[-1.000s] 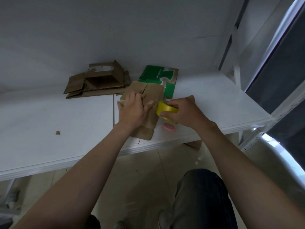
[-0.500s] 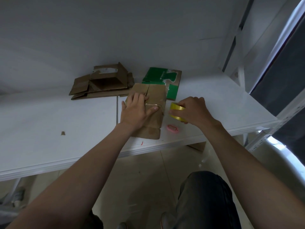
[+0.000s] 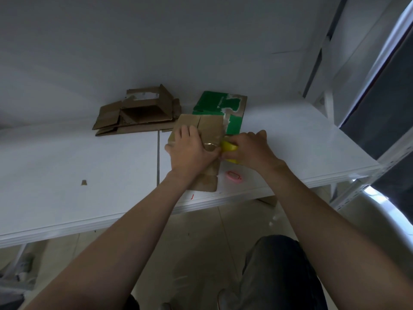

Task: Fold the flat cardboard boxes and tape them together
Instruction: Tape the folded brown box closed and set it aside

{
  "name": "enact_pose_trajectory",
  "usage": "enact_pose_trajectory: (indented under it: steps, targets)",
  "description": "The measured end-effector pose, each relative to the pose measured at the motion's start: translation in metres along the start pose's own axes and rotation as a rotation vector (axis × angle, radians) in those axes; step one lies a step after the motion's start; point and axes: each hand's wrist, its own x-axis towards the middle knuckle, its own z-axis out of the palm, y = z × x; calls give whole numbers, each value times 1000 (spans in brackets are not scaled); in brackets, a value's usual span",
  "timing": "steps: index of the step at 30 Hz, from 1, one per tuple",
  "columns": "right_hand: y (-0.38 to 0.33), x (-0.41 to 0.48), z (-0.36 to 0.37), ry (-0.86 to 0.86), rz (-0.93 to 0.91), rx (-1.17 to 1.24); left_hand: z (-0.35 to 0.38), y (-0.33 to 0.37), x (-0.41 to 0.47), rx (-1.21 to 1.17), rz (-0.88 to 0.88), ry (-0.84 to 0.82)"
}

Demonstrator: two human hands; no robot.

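Note:
A flat brown cardboard box point(image 3: 212, 128) lies on the white table point(image 3: 67, 171) in front of me. My left hand point(image 3: 190, 151) presses flat on its middle, thumb out to the right over a shiny strip of tape. My right hand point(image 3: 248, 148) grips a yellow tape roll point(image 3: 229, 147) at the box's right edge, touching my left thumb. Most of the roll is hidden under my fingers.
A green-printed flat cardboard point(image 3: 221, 106) lies behind the box. Folded brown cardboard pieces point(image 3: 138, 113) sit at the back left. A pink oval object point(image 3: 234, 176) lies near the table's front edge. A small cardboard scrap point(image 3: 84, 182) lies left. Shelf uprights point(image 3: 326, 101) stand right.
My right hand has brought the tape roll back left against the box and my left thumb. My left hand stays pressed on the cardboard.

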Motion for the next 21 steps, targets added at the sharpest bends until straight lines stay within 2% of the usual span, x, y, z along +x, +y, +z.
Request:
enact_pose_trajectory:
  steps: [2,5,9,14,17,21]
  targets:
    - [-3,-3,-2,-20,14,23,-3,-1,-1,-89,5,14]
    - [-9,-9,-8,0,79,127,-18,-10,4,-214,101,67]
    - [-24,-17,-22,17,157,330,-55,-18,19,-78,301,134]
    - [-44,-7,-48,3,-16,457,-99,-15,28,28,479,-24]
    - [-53,3,-68,-109,-171,428,-122,-12,30,17,646,-160]
    - [-66,10,-81,-277,-250,452,-148,-6,28,12,757,-250]
